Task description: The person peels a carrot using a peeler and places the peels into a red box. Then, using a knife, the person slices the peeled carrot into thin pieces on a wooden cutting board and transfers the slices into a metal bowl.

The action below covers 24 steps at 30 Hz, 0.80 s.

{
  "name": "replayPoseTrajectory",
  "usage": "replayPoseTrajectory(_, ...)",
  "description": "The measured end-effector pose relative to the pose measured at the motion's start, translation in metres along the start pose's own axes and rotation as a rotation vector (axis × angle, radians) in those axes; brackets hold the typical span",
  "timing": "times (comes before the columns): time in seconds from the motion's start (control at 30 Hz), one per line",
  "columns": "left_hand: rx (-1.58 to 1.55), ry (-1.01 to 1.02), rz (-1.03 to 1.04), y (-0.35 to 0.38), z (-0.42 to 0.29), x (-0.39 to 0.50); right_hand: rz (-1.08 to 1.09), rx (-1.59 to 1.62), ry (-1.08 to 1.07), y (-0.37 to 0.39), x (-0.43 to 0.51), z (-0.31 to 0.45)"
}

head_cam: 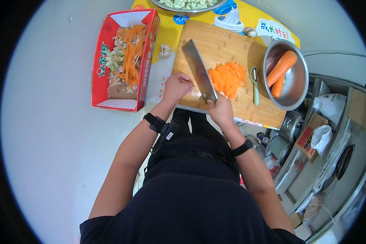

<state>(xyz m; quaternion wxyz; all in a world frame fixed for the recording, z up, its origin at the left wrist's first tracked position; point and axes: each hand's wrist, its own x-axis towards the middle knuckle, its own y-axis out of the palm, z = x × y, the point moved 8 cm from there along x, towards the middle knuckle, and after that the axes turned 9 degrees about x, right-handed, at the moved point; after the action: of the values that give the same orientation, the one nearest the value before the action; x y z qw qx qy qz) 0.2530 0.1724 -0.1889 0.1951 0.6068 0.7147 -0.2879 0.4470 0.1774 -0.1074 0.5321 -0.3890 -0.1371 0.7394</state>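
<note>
My right hand (221, 109) is closed around the handle of a cleaver (199, 69), its wide blade slanting up and left over a wooden cutting board (231, 45). Just right of the blade lies a pile of sliced carrot (227, 78). My left hand (178, 87) is at the board's left edge with its fingers curled; a small dark bit shows at the fingertips, too small to name. A peeler (255, 87) with a pale green handle lies on the board beside a metal bowl (304, 74), which holds peeled carrots (282, 67).
A red cardboard box (98, 90) with carrot peels and vegetable scraps stands at the left. Garlic bulbs (165, 51) (250, 32) lie on the yellow table cover (166, 30). Behind the board are a bowl of chopped cauliflower (187, 4) and a white-rimmed lid (228, 24). Shelves stand at the right.
</note>
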Motion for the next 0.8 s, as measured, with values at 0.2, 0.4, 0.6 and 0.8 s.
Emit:
replayPoseTrajectory(0.2, 0.019, -0.002, 0.067, -0.001, 0.001, 0.0, -0.069, 0.17, 0.013, -0.036, -0.001, -0.021)
replayPoseTrajectory(0.4, -0.034, -0.061, -0.003, -0.008, 0.01, 0.002, -0.149, 0.094, -0.115, -0.064, -0.01, -0.005)
replayPoseTrajectory(0.6, -0.078, 0.049, 0.083, -0.024, -0.029, -0.012, -0.251, -0.182, -0.364, -0.114, -0.029, 0.017)
replayPoseTrajectory(0.8, -0.17, 0.358, -0.45, -0.197, -0.089, -0.045, -0.342, -0.36, -0.635, -0.137, -0.057, 0.022)
